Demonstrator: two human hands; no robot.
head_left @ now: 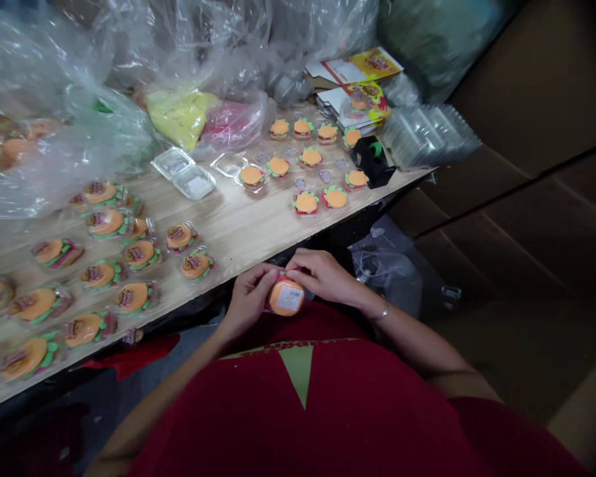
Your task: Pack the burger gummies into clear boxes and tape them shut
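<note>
Close to my body, just off the table's front edge, I hold a toy burger [281, 303] with an orange bun and a white barcode label facing up. My left hand [251, 295] grips its left side, thumb and fingers pinched near the top. From the right, my right hand [320, 273] pinches the upper edge, where a little red shows. Whether a clear case surrounds this burger I cannot tell. On the table [251, 242] ahead sit loose toy burgers [334, 197] with green and red layers, and an opened clear clamshell case [185, 173].
Several cased burgers [134, 296] with logo stickers cover the table's left part. A black tape dispenser [372, 161] and stacked clear cases [430, 136] stand at the right end. Behind lie yellow pieces in a bag [181, 112], printed cartons [357, 73] and large plastic bags [193, 43].
</note>
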